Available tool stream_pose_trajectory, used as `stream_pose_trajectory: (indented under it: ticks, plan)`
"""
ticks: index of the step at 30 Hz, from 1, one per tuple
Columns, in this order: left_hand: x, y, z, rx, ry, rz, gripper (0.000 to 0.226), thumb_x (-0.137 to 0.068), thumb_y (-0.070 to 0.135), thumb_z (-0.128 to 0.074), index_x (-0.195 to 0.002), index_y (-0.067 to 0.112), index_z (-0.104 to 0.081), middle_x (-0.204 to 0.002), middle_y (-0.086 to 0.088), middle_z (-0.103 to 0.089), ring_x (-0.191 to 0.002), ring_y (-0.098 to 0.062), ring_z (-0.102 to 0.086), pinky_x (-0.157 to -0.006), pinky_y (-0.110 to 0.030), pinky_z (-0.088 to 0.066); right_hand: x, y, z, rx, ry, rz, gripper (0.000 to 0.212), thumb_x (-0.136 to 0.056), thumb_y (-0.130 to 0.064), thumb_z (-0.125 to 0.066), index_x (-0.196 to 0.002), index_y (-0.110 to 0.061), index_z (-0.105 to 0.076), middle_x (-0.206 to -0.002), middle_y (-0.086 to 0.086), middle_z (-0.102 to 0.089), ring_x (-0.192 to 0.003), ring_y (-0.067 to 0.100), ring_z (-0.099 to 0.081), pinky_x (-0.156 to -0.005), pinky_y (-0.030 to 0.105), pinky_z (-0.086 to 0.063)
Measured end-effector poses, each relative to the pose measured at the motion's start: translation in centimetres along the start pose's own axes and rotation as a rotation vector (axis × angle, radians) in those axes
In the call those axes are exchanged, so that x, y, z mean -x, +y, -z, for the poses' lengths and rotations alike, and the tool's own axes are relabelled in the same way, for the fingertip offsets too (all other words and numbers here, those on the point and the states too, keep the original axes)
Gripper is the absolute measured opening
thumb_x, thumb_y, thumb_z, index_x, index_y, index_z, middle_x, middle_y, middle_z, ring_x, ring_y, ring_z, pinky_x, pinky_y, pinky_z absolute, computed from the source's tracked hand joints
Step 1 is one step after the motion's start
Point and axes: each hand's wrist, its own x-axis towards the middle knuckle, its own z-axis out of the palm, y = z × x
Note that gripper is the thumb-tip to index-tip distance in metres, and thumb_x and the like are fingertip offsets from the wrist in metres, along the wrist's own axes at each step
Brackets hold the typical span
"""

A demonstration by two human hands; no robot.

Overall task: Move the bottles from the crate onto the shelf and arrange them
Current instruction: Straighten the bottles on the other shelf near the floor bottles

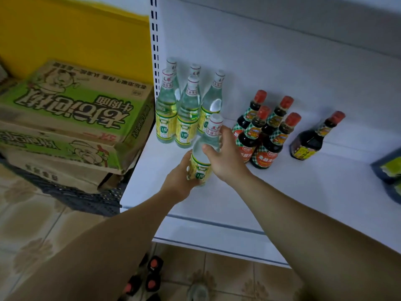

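A clear bottle with a white cap and yellow-green label (206, 140) stands on the white shelf (271, 192), in front of several matching clear bottles (186, 109) at the shelf's back left. My left hand (180, 179) grips its labelled base from the left. My right hand (225, 155) wraps its upper body from the right. Several dark sauce bottles with red caps (267, 131) stand just to the right, and one more dark bottle (312, 140) stands apart further right. Red-capped bottles (149, 276) show low in the frame, below the shelf; the crate around them is hidden.
Stacked green-printed cardboard boxes (71, 122) sit on a dark crate (86, 198) left of the shelf, against a yellow wall. A slotted white upright (155, 51) bounds the shelf's left side. A dark package (390, 168) lies at the right edge. Tiled floor is below.
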Motion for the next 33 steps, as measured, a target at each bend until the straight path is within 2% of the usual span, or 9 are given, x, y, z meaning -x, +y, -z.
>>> stream_pose_trajectory:
  ticks: [5, 9, 11, 13, 18, 27, 30, 32, 33]
  plan:
    - [-2.8, -0.1, -0.5, 0.023, 0.062, -0.025, 0.091, -0.079, 0.021, -0.074, -0.147, 0.039, -0.016, -0.136, 0.006, -0.052, -0.124, -0.019, -0.051, -0.101, -0.036, -0.044, -2.6, 0.9, -0.6, 0.011, 0.036, 0.027, 0.049, -0.09, -0.022, -0.059, -0.134, -0.022, -0.038, -0.127, 0.0, -0.057, -0.115, 0.02, -0.054, -0.099, 0.041, -0.044]
    - [-4.7, 1.0, -0.6, -0.011, 0.238, -0.012, 0.109, -0.071, 0.02, -0.082, -0.15, 0.015, -0.008, -0.154, -0.01, -0.017, -0.141, -0.025, -0.023, -0.11, -0.031, -0.025, -4.8, 1.4, -0.4, 0.017, 0.053, 0.044, 0.05, -0.09, -0.023, -0.059, -0.135, -0.025, -0.036, -0.129, -0.001, -0.056, -0.117, 0.021, -0.054, -0.1, 0.041, -0.043]
    - [-5.7, 1.7, -0.6, 0.01, 0.302, 0.023, 0.118, -0.068, 0.021, -0.084, -0.15, 0.011, -0.001, -0.157, -0.012, -0.001, -0.145, -0.025, -0.01, -0.113, -0.03, -0.016, -5.8, 1.7, -0.3, 0.018, 0.061, 0.042, 0.054, -0.091, -0.023, -0.059, -0.139, -0.024, -0.034, -0.132, 0.0, -0.055, -0.12, 0.022, -0.052, -0.102, 0.041, -0.042]
    - [-6.5, 2.2, -0.5, 0.042, 0.326, 0.045, 0.12, -0.069, 0.022, -0.084, -0.15, 0.011, 0.004, -0.158, -0.01, 0.005, -0.146, -0.024, -0.007, -0.114, -0.03, -0.014, -6.8, 1.8, -0.1, 0.015, 0.07, 0.04, 0.055, -0.091, -0.022, -0.059, -0.139, -0.024, -0.034, -0.134, 0.001, -0.053, -0.121, 0.022, -0.051, -0.103, 0.043, -0.042]
    - [-8.0, 3.1, -0.1, 0.09, 0.307, 0.109, 0.113, -0.076, 0.027, -0.078, -0.15, 0.011, 0.006, -0.156, -0.012, -0.003, -0.141, -0.03, -0.022, -0.112, -0.038, -0.026, -8.9, 1.8, 0.1, 0.056, 0.093, 0.061, 0.057, -0.09, -0.021, -0.061, -0.141, -0.02, -0.036, -0.137, 0.006, -0.041, -0.125, 0.021, -0.045, -0.107, 0.04, -0.037]
    - [-9.5, 5.0, -0.1, 0.107, 0.375, 0.246, 0.105, -0.079, 0.037, -0.072, -0.149, 0.006, 0.0, -0.149, -0.017, -0.015, -0.133, -0.04, -0.03, -0.11, -0.045, -0.029, -11.1, 1.8, -0.5, 0.068, 0.145, 0.021, 0.06, -0.09, -0.019, -0.062, -0.143, -0.019, -0.035, -0.137, 0.008, -0.041, -0.124, 0.021, -0.045, -0.095, 0.02, -0.03]
    - [-9.5, 5.2, 0.8, 0.126, 0.313, 0.263, 0.103, -0.079, 0.034, -0.073, -0.149, 0.009, -0.002, -0.15, -0.017, -0.017, -0.135, -0.037, -0.03, -0.111, -0.045, -0.03, -11.7, 1.7, -0.5, 0.042, 0.122, -0.016, 0.06, -0.089, -0.02, -0.064, -0.141, -0.02, -0.035, -0.136, 0.007, -0.044, -0.123, 0.022, -0.047, -0.102, 0.028, -0.036]
    - [-9.2, 4.4, 1.9, 0.134, 0.247, 0.235, 0.104, -0.067, 0.04, -0.079, -0.147, 0.017, -0.017, -0.145, -0.014, -0.033, -0.129, -0.034, -0.041, -0.108, -0.048, -0.036, -11.3, 1.3, -0.2, 0.015, 0.09, -0.035, 0.064, -0.087, -0.021, -0.066, -0.141, -0.021, -0.033, -0.135, 0.003, -0.048, -0.122, 0.022, -0.051, -0.104, 0.037, -0.041]
    - [-9.1, 3.5, 2.6, 0.12, 0.2, 0.231, 0.105, -0.057, 0.05, -0.08, -0.142, 0.021, -0.027, -0.139, -0.011, -0.043, -0.123, -0.031, -0.048, -0.104, -0.05, -0.041, -10.8, 0.9, 0.0, -0.012, 0.075, -0.039, 0.066, -0.086, -0.02, -0.068, -0.141, -0.021, -0.031, -0.132, -0.002, -0.049, -0.12, 0.019, -0.052, -0.102, 0.035, -0.042]
